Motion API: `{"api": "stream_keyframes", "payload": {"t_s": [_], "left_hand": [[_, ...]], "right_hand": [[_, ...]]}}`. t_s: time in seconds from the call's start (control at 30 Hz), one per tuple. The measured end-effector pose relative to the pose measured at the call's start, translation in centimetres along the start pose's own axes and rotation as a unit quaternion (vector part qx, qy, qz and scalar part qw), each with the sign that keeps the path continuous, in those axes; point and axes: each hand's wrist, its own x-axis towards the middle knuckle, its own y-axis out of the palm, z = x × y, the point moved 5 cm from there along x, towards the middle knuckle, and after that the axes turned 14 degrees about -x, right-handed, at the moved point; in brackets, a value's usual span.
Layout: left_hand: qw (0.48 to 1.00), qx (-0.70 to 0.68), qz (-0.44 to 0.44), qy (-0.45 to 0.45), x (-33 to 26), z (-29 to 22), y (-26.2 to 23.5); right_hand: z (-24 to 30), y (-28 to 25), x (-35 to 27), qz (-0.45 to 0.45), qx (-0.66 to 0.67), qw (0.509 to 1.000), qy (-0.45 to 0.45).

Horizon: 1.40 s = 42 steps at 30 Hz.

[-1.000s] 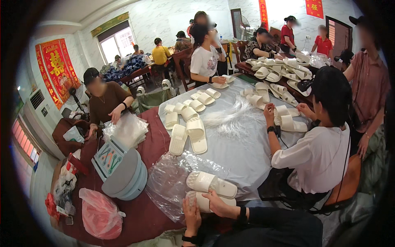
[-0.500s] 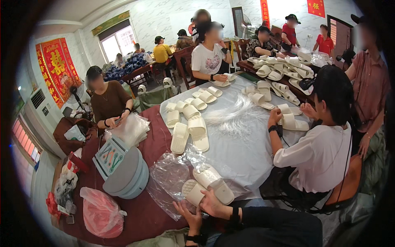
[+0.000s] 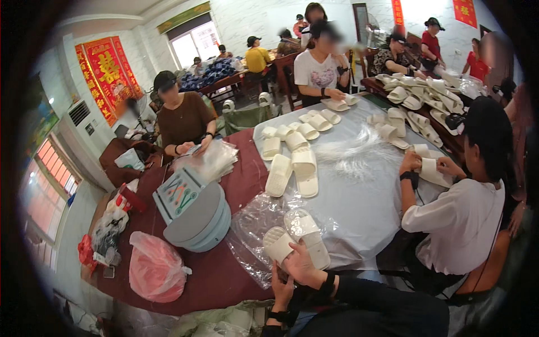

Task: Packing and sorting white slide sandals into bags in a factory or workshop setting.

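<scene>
A pair of cream-white slippers lies at the table's near edge, on and beside clear plastic film. My right hand [image 3: 303, 266] is closed on the nearer left slipper [image 3: 277, 242], its fingers over that slipper's side. Just below, my left hand [image 3: 282, 288] has its raised fingers at the same slipper's near end, seemingly gripping it; its fingertips are partly hidden. Close against it on the right is the other slipper [image 3: 308, 236], toe end away from me. The crinkled clear plastic bag [image 3: 247, 227] spreads to the left of the pair.
Left on the dark red cloth [image 3: 137, 224] stand a grey-blue rounded box [image 3: 199, 216] and a pink plastic bag [image 3: 158, 268]. More slippers [image 3: 292, 163] and white strands [image 3: 356, 154] lie on the grey sheet. A co-worker [image 3: 457, 196] handles slippers at right; others sit around the tables.
My left hand has come up to the near end of the left slipper, its fingers less spread. The whole view has swung left, shifting the scene rightward. The right co-worker's hands now meet on slippers.
</scene>
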Motion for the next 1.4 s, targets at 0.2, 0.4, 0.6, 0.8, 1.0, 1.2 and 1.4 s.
{"api": "stream_keyframes", "payload": {"t_s": [0.2, 0.4, 0.6, 0.8, 1.0, 1.2, 1.4], "left_hand": [[0.996, -0.047, -0.057, -0.040, -0.1, -0.8, -1.0], [0.995, 0.037, -0.089, 0.011, 0.4, -1.0, -1.7], [0.997, 0.028, -0.068, -0.021, 0.1, -0.5, -1.1], [0.982, 0.187, -0.031, 0.010, -0.1, -1.3, -0.8], [0.964, 0.259, -0.028, 0.061, 0.2, -3.3, 1.1], [0.995, 0.047, -0.085, -0.007, 0.3, -1.3, -0.9], [0.987, 0.003, -0.152, -0.057, 0.0, -2.1, -0.4]], "right_hand": [[0.9, -0.5, -1.5, 0.026, -0.402, 0.908, 0.112], [5.7, -1.4, -3.3, 0.256, -0.782, 0.540, -0.177], [5.7, -4.7, -5.0, 0.294, -0.897, 0.248, -0.215], [4.1, -2.3, -5.4, 0.223, -0.913, 0.213, -0.268], [3.0, -0.9, -3.1, 0.162, -0.917, 0.227, -0.287], [1.8, -1.3, -2.3, 0.224, -0.872, 0.335, -0.279], [5.6, -3.2, -3.6, 0.227, -0.912, 0.302, -0.158]]}}
